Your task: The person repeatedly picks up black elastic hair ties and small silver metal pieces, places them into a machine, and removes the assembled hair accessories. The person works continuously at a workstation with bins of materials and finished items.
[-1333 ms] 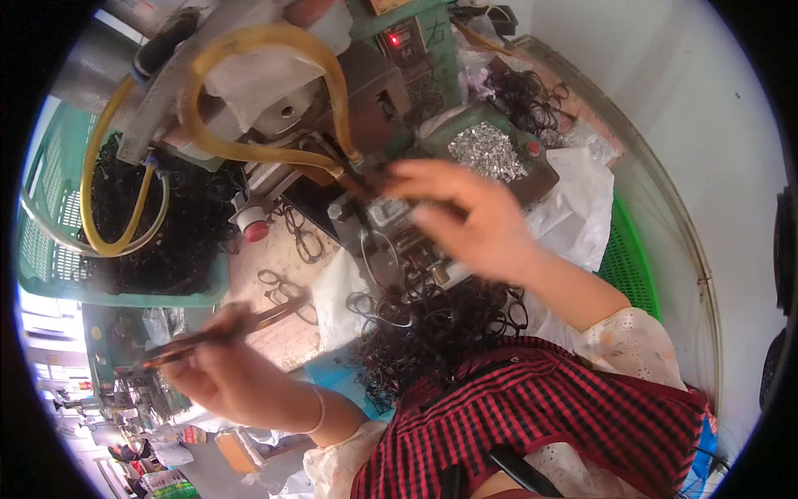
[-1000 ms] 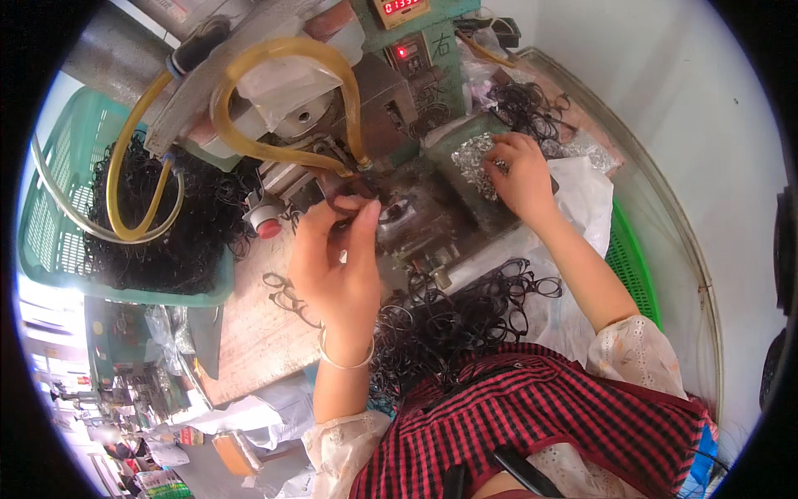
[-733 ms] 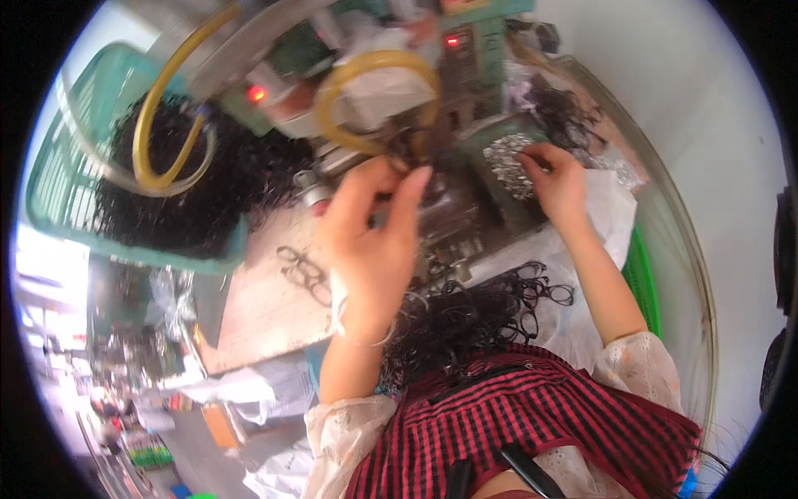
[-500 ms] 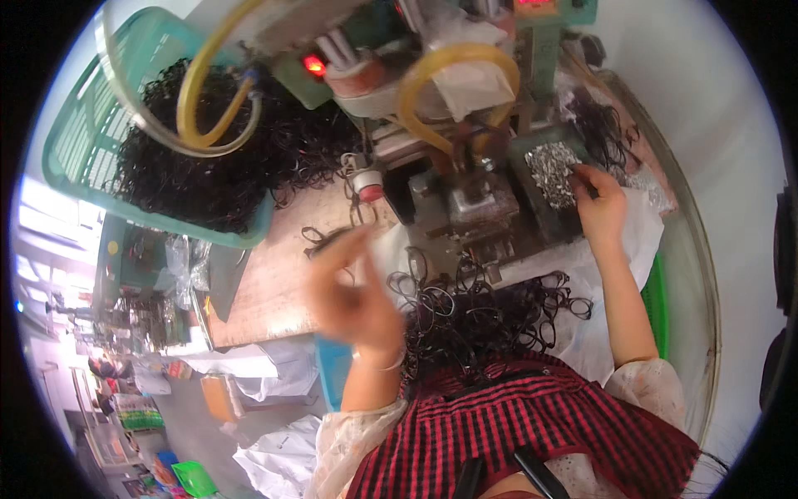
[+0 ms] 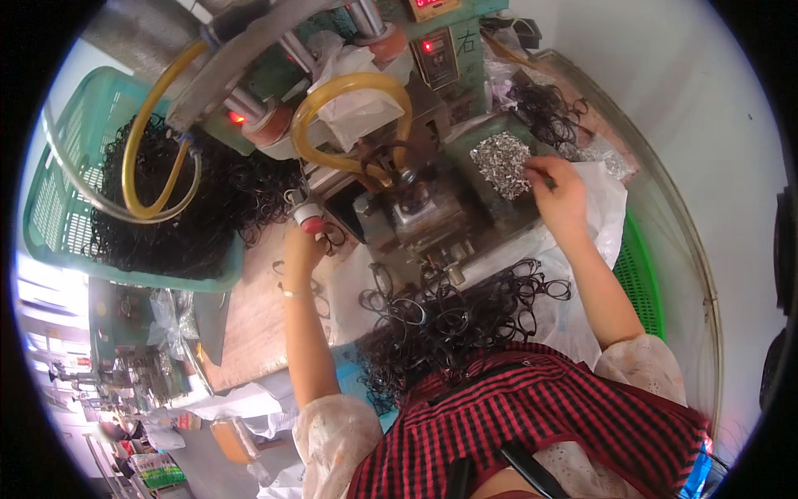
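Hands: two; basket: one

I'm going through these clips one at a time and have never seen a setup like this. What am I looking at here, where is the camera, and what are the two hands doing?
The camera sits on a person's head and looks down through a fisheye lens, so straight edges bend. The two bare forearms coming up from the bottom are that person's own. In front of them stands a small green bench machine with yellow hoses looped over it. The left hand reaches to the machine's left side, by a small red-tipped part; whether it grips anything is hard to tell. The right hand picks at a tray of small shiny metal pieces. A heap of black eyeglass frames lies on the person's lap, and more fill the green basket to the left.
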A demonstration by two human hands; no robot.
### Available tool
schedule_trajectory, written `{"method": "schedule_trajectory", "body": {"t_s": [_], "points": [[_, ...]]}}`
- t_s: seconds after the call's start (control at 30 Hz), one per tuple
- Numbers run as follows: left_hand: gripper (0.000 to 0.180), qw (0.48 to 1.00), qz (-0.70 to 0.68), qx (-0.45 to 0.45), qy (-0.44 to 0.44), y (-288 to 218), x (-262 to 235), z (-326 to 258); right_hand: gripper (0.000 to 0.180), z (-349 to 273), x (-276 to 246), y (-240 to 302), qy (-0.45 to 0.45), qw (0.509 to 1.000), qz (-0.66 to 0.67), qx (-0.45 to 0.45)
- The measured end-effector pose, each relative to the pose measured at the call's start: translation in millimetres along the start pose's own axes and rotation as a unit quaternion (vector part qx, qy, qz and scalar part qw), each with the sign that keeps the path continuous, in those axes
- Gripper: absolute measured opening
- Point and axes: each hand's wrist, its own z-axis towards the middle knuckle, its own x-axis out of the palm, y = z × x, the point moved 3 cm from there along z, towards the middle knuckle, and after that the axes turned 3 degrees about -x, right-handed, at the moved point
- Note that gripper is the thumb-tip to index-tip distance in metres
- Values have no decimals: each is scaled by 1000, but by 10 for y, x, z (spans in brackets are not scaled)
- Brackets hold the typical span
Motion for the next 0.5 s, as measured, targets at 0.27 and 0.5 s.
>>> {"method": "schedule_trajectory", "body": {"t_s": [0.27, 0.5], "points": [[17, 922, -242, -116, -279, -357, -743, -426, 16, -384, -620, -93, -33, 998, 5, 52], [16, 881, -191, -184, -392, -426, -848, -267, 24, 213, 165, 1027, 125, 956, 242, -112]]}}
